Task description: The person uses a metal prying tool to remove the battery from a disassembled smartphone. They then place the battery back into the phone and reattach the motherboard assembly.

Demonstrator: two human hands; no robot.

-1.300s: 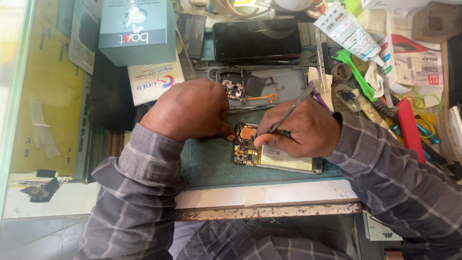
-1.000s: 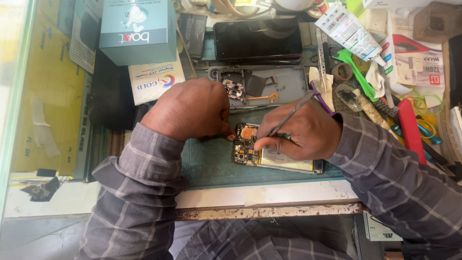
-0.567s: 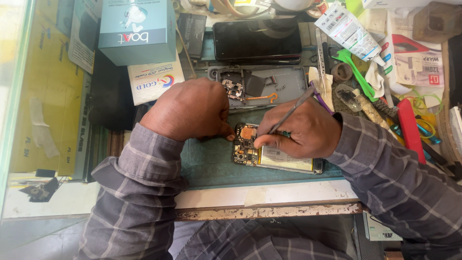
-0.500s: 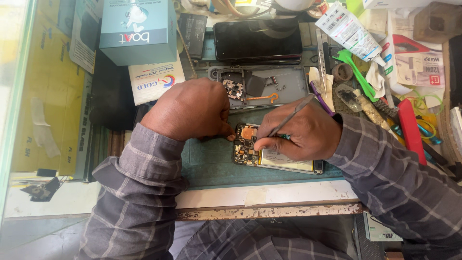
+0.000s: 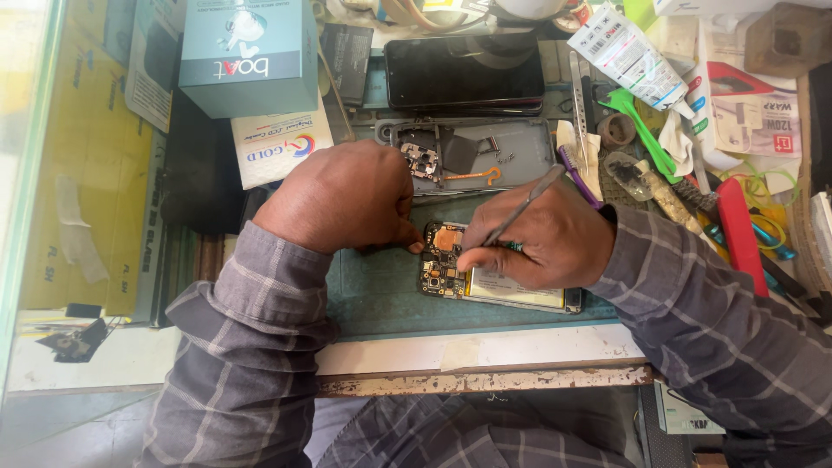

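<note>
Opened phone [image 5: 485,276]: lay flat on the green work mat [image 5: 381,299], back cover off, circuit board and battery exposed; it sat between the two hands, near the front edge of the bench.
Right hand [image 5: 542,243]: rested over the right part of the phone, fingers closed in a pen grip round thin metal tweezers [image 5: 523,206]; the tip pointed down to the board at the phone's upper left end.
Left hand [image 5: 347,198]: curled into a loose fist just left of the phone, fingertips pressed to the mat at the phone's top left corner; whether it gripped anything could not be told.
Removed back cover [image 5: 472,158]: lay beyond the hands, inner face up, with small parts and an orange flex strip inside.
Dark phone [image 5: 464,74]: lay screen up behind the cover.
Pale blue box [image 5: 247,56]: stood at the far left of the bench.
Right side of bench: cluttered with a green plastic tool [image 5: 643,130], a white tube [image 5: 628,54] and a red-handled tool [image 5: 737,230].
Sleeves: grey check, both arms.
</note>
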